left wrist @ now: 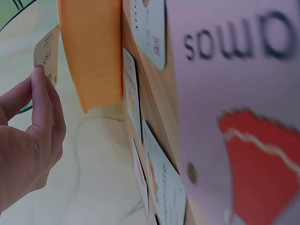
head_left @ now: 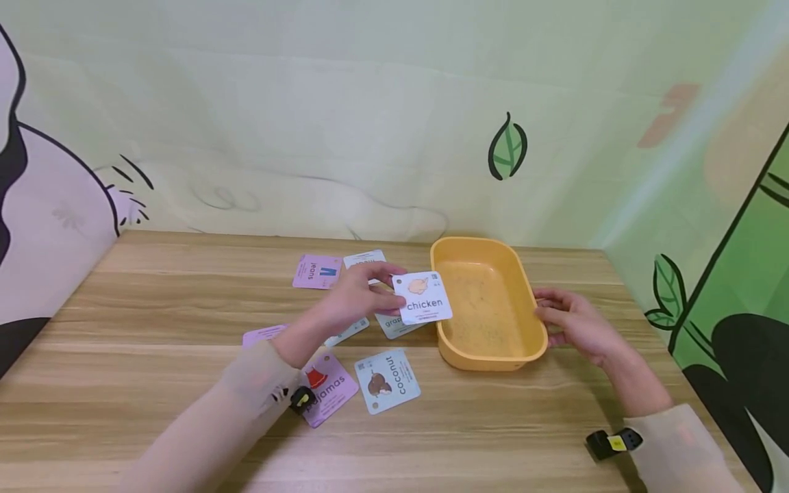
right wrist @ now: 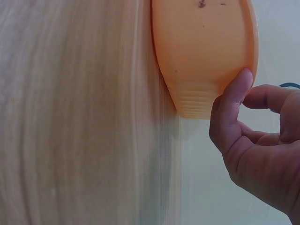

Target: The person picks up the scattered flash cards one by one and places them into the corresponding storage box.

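Note:
My left hand [head_left: 360,294] pinches a white picture card [head_left: 425,298] printed "chicken" between thumb and fingers. It holds the card at the left rim of a yellow plastic basin [head_left: 533,342], above the table. From the left wrist view, the same card [left wrist: 46,56] shows its other printed face. At the basin's right side, my right hand [head_left: 579,325] grips the rim with thumb and fingers; the right wrist view shows the thumb along the basin's outer wall [right wrist: 201,56]. Inside, the basin floor [head_left: 487,301] shows no cards.
On the wooden table [head_left: 493,424] lie a coconut card [head_left: 388,381], a pajamas card [head_left: 333,390] and a jeans card [head_left: 317,272]. Other cards, such as the grape card [head_left: 397,325], are partly covered by the left hand and arm. A printed cloth [head_left: 308,137] hangs behind.

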`<state>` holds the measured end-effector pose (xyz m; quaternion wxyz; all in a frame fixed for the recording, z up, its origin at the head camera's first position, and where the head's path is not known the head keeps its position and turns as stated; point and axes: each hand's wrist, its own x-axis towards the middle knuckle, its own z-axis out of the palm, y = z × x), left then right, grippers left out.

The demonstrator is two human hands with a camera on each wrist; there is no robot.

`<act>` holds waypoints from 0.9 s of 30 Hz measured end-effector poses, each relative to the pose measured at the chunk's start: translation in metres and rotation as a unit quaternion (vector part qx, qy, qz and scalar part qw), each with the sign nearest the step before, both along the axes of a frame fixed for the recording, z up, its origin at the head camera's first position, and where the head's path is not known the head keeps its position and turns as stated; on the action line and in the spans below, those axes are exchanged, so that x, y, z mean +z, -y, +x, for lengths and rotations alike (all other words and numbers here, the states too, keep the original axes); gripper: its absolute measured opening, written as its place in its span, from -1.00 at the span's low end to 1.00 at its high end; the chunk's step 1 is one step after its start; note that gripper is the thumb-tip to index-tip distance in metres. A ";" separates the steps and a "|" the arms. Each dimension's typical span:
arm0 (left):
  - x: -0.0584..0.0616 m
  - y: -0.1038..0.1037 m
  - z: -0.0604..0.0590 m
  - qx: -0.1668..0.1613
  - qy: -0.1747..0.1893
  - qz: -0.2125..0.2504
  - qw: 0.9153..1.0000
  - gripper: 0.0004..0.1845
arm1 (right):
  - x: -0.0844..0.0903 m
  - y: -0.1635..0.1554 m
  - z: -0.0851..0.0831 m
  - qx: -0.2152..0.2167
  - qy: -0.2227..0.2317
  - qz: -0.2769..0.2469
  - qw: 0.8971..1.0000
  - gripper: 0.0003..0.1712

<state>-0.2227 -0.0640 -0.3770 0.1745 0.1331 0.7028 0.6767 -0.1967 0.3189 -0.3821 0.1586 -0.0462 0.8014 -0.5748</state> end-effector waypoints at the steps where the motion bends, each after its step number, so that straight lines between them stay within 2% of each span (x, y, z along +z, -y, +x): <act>1: 0.000 -0.003 -0.001 -0.001 0.002 0.001 1.000 -0.42 | 0.000 0.000 0.000 -0.001 0.000 0.000 1.000 -0.35; 12: -0.002 -0.026 -0.012 -0.025 -0.002 0.000 1.000 -0.43 | 0.001 0.000 0.000 -0.001 0.003 -0.001 1.000 -0.34; 19: 0.002 -0.034 -0.014 -0.039 -0.001 -0.009 0.999 -0.39 | 0.000 0.000 0.000 -0.001 0.004 0.001 1.000 -0.34; 27: 0.001 -0.039 -0.018 -0.057 -0.010 -0.043 0.997 -0.49 | 0.002 0.001 0.001 -0.001 0.003 0.002 1.000 -0.34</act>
